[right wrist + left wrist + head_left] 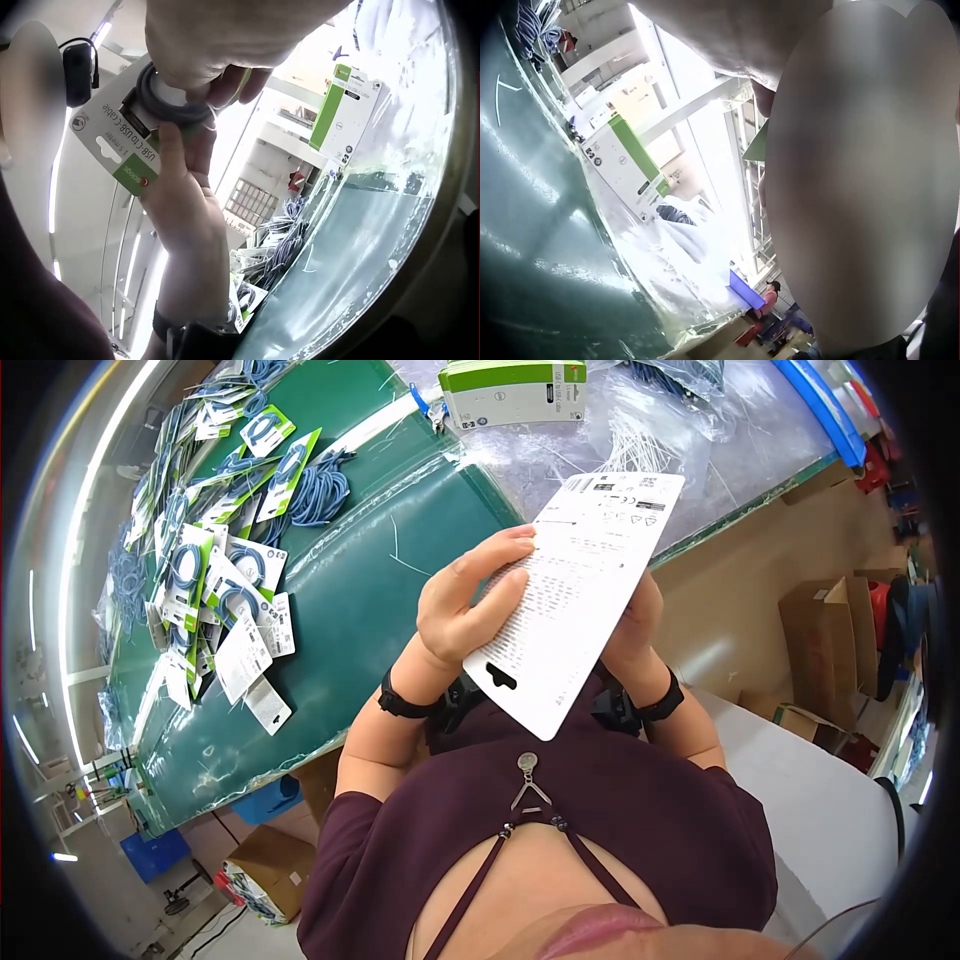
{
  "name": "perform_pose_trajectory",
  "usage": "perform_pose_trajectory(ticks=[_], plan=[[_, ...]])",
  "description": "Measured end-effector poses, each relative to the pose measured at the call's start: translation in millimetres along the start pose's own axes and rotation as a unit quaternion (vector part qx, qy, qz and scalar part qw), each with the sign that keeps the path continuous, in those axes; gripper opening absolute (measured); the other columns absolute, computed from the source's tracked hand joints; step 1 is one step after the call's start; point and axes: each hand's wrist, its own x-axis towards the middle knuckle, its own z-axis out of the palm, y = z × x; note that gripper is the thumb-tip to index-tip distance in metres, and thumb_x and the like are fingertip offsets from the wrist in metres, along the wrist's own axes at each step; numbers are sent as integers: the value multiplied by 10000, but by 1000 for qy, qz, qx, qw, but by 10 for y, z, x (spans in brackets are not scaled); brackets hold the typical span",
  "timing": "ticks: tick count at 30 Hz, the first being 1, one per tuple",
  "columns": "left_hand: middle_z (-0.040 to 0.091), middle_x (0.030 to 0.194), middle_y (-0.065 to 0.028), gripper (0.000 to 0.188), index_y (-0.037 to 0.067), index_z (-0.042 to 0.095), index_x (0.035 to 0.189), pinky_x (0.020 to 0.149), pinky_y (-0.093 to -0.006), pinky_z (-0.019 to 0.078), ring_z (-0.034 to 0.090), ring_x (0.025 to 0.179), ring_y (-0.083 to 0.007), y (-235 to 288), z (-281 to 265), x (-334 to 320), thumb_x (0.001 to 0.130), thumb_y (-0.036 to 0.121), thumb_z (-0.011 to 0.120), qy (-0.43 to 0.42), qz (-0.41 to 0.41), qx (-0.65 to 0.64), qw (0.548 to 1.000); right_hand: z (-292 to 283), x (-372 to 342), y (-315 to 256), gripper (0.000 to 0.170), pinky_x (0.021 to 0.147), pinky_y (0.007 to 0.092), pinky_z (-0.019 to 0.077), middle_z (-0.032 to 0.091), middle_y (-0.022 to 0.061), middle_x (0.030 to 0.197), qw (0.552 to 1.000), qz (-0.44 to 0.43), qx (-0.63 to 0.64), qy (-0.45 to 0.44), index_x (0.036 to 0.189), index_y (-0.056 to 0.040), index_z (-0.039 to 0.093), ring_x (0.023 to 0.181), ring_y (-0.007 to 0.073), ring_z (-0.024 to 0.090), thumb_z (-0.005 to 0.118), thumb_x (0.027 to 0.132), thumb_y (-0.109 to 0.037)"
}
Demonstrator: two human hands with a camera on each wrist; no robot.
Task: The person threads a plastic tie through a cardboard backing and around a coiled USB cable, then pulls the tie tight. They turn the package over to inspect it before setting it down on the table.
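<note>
A printed cardboard card (585,580) is held tilted over the person's lap, its white back with small text and a hanger slot towards the head camera. The left hand (475,595) grips one side of it, fingers across the back. On its green and white front, seen in the right wrist view, lies a dark coiled USB-C cable (176,112). The left thumb (172,150) presses against the coil there. Curled fingers of the right hand (225,52) grip the coil's upper side, near a thin white strand. In the head view, the card hides most of the right hand (640,625).
Many carded cables (240,575) lie piled on the green table (390,590) at left. At the back stand a stack of cards (515,395), blue-handled cutters (428,408) and a bundle of white ties (640,450). Cardboard boxes (820,640) stand right.
</note>
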Motion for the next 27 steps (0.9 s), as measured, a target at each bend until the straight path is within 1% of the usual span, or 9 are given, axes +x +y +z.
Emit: perform_pose_trajectory(ticks=[2, 5, 10, 13, 14, 17, 18, 21, 27], plan=[[603, 1043, -256, 234, -73, 555, 1005, 803, -437, 554, 644, 936, -402, 14, -3, -11, 795, -40, 653, -15, 2, 12, 1000, -12, 17, 34, 176, 665, 290, 486, 625, 114, 840, 1000, -5, -20, -19, 873, 4, 613, 737, 223, 624, 657, 737, 105], [603, 1056, -262, 213, -78, 565, 996, 798, -444, 554, 641, 944, -404, 9, 56, -31, 802, -43, 647, 75, -59, -81, 992, -29, 61, 41, 179, 638, 288, 489, 624, 112, 823, 997, -18, -63, -47, 880, 3, 618, 716, 220, 629, 653, 740, 108], [609, 1061, -247, 203, -75, 578, 1013, 805, -409, 552, 649, 933, -348, -10, 92, -188, 814, -69, 615, 122, -114, -149, 975, 36, 201, -143, 215, 621, 291, 494, 625, 117, 823, 985, -94, -130, -71, 897, 5, 624, 724, 224, 634, 655, 717, 120], [624, 1072, -195, 232, -60, 567, 1080, 815, -363, 540, 648, 911, -264, 18, -48, -288, 849, -63, 579, 13, -186, 75, 980, 42, 195, -156, 250, 670, 288, 498, 630, 135, 842, 981, -105, -140, -82, 929, 16, 633, 779, 232, 643, 661, 707, 128], [624, 1072, -195, 232, -60, 567, 1080, 815, -363, 540, 648, 911, -264, 15, -33, -302, 849, -63, 579, 8, -186, 74, 980, 48, 204, -173, 234, 652, 290, 501, 631, 132, 833, 978, -113, -154, -85, 913, 15, 637, 759, 233, 642, 663, 708, 125], [629, 1081, -142, 270, -51, 551, 1140, 826, -337, 524, 628, 919, -208, 29, 78, -330, 871, -66, 536, 158, -228, -79, 957, 64, 224, -212, 203, 616, 292, 506, 633, 125, 816, 972, -126, -181, -86, 882, 12, 643, 721, 234, 640, 666, 711, 119], [629, 1081, -142, 270, -51, 551, 1140, 826, -337, 524, 628, 919, -208, 26, 98, -334, 871, -66, 536, 153, -228, -79, 958, 71, 229, -215, 200, 609, 293, 507, 633, 124, 814, 970, -125, -187, -90, 878, 11, 644, 716, 233, 639, 668, 710, 116], [617, 1024, -83, 270, -32, 572, 1071, 835, -292, 480, 590, 878, -171, 9, 151, -317, 818, -126, 569, 247, -289, -197, 904, 83, 246, -219, 193, 596, 296, 508, 634, 122, 810, 967, -122, -199, -97, 870, 10, 647, 706, 232, 639, 674, 708, 111], [626, 1030, -100, 266, -41, 570, 1088, 862, -312, 476, 594, 923, -184, 47, 145, -262, 833, -116, 554, 226, -271, -206, 913, 74, 268, -222, 191, 586, 288, 504, 633, 117, 807, 969, -101, -199, -109, 873, 7, 648, 694, 221, 639, 680, 710, 101]])
